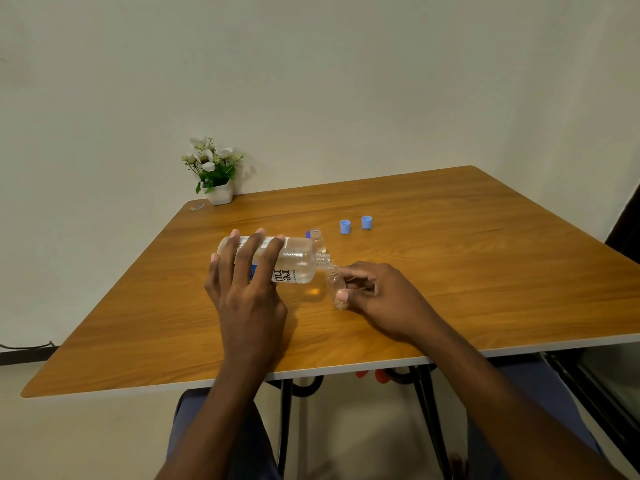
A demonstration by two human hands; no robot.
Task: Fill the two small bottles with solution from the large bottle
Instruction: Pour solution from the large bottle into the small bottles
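Here your left hand (247, 271) wraps the large bottle (291, 259) from above, fingers spread over its label, bottle tipped on its side, open neck down-right. Your right hand (377, 296) pinches a small bottle (335, 289) upright on the table (485, 271), mouth touching that neck. Second small bottle (317, 237) stands just behind. Two blue caps (345, 226) sit farther back.

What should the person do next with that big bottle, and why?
Probably keep tipping the large bottle a little with the left hand. It lies nearly level, its open neck at the mouth of the small bottle, which the right hand steadies and which looks mostly empty. A second small bottle stands behind, uncapped.
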